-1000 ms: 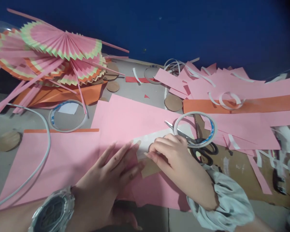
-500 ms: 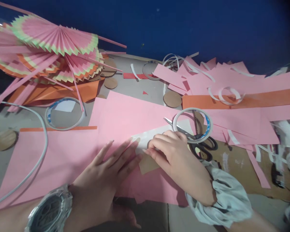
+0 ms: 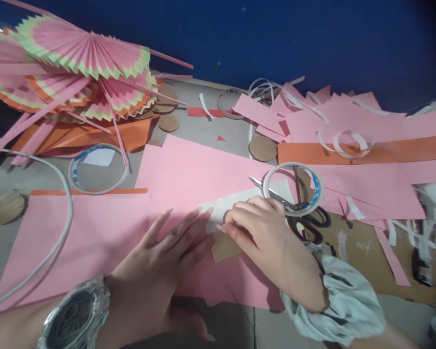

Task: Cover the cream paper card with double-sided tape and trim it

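My left hand lies flat with spread fingers on the pink paper, its fingertips at the left end of a whitish paper strip. My right hand is curled over that strip, thumb and fingers drawn together at its lower edge. What sits inside the curled fingers is hidden. Below the strip, a tan paper piece shows between the hands. Just beyond my right hand are black-handled scissors, partly under a roll of tape.
Pleated paper fans pile up at the back left. Another tape roll and a white cable lie at left. Pink sheets, an orange strip and paper curls spread over the right. Cardboard discs lie about.
The view has shifted slightly, so things sit a little further right. Both hands keep nearly the same place and pose on the paper.
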Tool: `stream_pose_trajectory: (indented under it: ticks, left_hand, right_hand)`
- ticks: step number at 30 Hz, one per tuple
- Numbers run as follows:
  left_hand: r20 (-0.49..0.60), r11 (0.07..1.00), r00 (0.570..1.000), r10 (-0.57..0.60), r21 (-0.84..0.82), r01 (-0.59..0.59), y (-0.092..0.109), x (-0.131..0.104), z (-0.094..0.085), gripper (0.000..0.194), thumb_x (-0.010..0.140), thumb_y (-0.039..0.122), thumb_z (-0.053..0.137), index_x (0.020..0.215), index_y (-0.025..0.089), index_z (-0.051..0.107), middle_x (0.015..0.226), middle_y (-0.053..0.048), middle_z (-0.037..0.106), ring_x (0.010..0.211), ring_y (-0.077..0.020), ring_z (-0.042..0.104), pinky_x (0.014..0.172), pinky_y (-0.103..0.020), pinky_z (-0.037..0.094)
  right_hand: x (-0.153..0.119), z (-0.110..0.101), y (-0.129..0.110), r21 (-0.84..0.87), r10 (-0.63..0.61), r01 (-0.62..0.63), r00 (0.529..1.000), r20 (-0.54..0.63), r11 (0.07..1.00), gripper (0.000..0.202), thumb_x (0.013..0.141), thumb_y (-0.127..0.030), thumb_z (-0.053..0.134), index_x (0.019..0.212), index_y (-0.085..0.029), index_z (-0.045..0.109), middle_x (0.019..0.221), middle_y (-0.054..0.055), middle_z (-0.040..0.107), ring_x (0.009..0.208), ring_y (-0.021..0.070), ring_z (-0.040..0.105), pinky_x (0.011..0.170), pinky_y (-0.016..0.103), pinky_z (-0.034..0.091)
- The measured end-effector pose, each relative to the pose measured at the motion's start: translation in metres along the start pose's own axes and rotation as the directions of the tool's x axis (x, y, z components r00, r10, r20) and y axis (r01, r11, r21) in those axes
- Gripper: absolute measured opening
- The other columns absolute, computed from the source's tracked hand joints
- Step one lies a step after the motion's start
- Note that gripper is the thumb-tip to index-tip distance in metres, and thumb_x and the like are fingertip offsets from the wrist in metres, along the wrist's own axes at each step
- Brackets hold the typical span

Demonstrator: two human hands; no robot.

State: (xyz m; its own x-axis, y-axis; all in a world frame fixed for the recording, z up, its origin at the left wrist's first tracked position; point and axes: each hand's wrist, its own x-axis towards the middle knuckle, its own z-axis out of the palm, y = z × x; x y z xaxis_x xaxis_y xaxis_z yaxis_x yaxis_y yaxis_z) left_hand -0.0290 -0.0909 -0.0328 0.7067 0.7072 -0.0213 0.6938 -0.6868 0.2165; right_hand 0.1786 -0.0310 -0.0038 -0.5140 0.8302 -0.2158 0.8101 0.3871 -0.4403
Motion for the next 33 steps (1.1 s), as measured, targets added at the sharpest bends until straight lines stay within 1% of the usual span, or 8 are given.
stream_pose_trajectory:
  ticks: [4,7,12,16,18,26,31,33]
  left_hand:
    - [-0.015,1.000,1.000,0.026,-0.013,-0.026,-0.003,0.000,-0.001,0.107,0.071,0.081,0.030,0.146,0.007,0.013,0.150,-0.016,0.026,0.141,-0.0294,0.012,0.112,-0.048,-0.008]
    - [-0.017,1.000,1.000,0.024,-0.003,-0.024,-0.001,0.000,-0.002,0.107,0.073,0.081,0.027,0.146,0.003,0.011,0.150,-0.017,0.022,0.141,-0.0286,0.011,0.112,-0.049,-0.007]
    - [-0.015,1.000,1.000,-0.008,0.011,0.008,0.002,0.000,-0.001,0.102,0.075,0.079,0.025,0.144,0.005,0.023,0.150,-0.016,0.024,0.141,-0.0281,0.011,0.113,-0.052,-0.003]
    - [-0.016,0.999,0.999,0.049,0.020,-0.048,0.000,-0.002,-0.002,0.098,0.076,0.078,0.030,0.139,0.003,0.035,0.148,-0.019,0.028,0.141,-0.0293,0.010,0.113,-0.051,-0.007]
    - [-0.021,0.998,0.998,0.058,0.012,-0.058,0.000,-0.003,-0.002,0.096,0.076,0.076,0.032,0.136,0.002,0.039,0.147,-0.021,0.029,0.141,-0.0298,0.008,0.113,-0.051,-0.007]
    - [-0.046,0.998,0.997,0.066,0.005,-0.065,0.000,-0.002,-0.001,0.089,0.080,0.073,0.032,0.135,0.003,0.039,0.148,-0.021,0.029,0.141,-0.0297,0.012,0.113,-0.051,-0.003]
    - [-0.046,1.000,0.999,0.011,0.014,-0.011,0.002,-0.002,-0.001,0.089,0.077,0.075,0.036,0.133,0.006,0.043,0.148,-0.019,0.029,0.141,-0.0285,0.009,0.113,-0.052,-0.001]
    - [-0.041,1.000,0.999,0.026,0.017,-0.025,0.003,-0.002,-0.001,0.089,0.077,0.075,0.036,0.133,0.006,0.044,0.148,-0.019,0.029,0.141,-0.0286,0.009,0.113,-0.051,-0.001]
  right_hand:
    - [0.002,0.000,0.000,-0.009,0.014,-0.014,1.000,0.007,1.000,0.021,0.090,-0.024,0.052,0.070,-0.020,0.055,0.073,-0.002,0.059,0.079,0.0186,0.047,0.077,0.035,0.026]
    - [0.002,0.000,0.001,-0.015,0.008,-0.008,1.000,0.007,1.000,0.021,0.091,-0.025,0.051,0.071,-0.020,0.055,0.072,-0.002,0.059,0.079,0.0187,0.047,0.076,0.035,0.026]
    - [0.001,0.002,0.001,-0.034,-0.004,0.004,1.000,-0.004,0.999,0.022,0.091,-0.026,0.049,0.071,-0.020,0.055,0.072,-0.003,0.058,0.078,0.0185,0.046,0.076,0.035,0.025]
    - [-0.001,0.005,0.000,-0.060,-0.001,-0.001,0.999,-0.038,0.998,0.021,0.091,-0.025,0.048,0.071,-0.020,0.052,0.071,-0.002,0.057,0.077,0.0185,0.045,0.076,0.035,0.025]
    - [-0.001,0.006,-0.001,-0.078,-0.002,-0.002,0.999,-0.055,0.997,0.021,0.090,-0.025,0.047,0.070,-0.020,0.051,0.070,-0.002,0.056,0.077,0.0185,0.044,0.076,0.035,0.026]
    - [-0.002,0.009,-0.002,-0.115,-0.023,0.013,0.996,-0.089,0.993,0.018,0.087,-0.023,0.046,0.070,-0.020,0.049,0.070,-0.002,0.054,0.077,0.0184,0.044,0.077,0.036,0.026]
    - [-0.003,0.011,-0.002,-0.105,-0.025,0.015,0.996,-0.091,0.994,0.012,0.083,-0.022,0.048,0.072,-0.019,0.049,0.073,-0.001,0.054,0.078,0.0187,0.044,0.078,0.037,0.027]
    - [-0.003,0.012,-0.002,-0.097,-0.031,0.022,0.995,-0.090,0.995,0.011,0.084,-0.021,0.047,0.073,-0.019,0.050,0.074,-0.001,0.055,0.078,0.0188,0.044,0.079,0.037,0.027]
